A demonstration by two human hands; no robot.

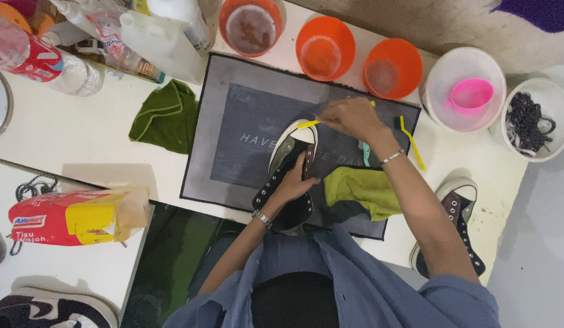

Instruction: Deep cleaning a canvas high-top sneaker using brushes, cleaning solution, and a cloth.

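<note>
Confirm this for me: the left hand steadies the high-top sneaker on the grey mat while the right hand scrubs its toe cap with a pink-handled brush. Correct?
Not quite. In the head view the brush in the right hand has a yellow handle, not pink. The rest stands: the left hand steadies the high-top sneaker on the grey mat, and the brush is at its white toe cap.

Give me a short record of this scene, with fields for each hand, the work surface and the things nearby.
Left hand: inside the dark high-top shoe, holding it
Right hand: grips a yellow brush at the shoe's white toe
Surface: grey mat on a white table
On mat: yellow-green cloth
Nearby: three orange bowls, green cloth, second shoe
</note>
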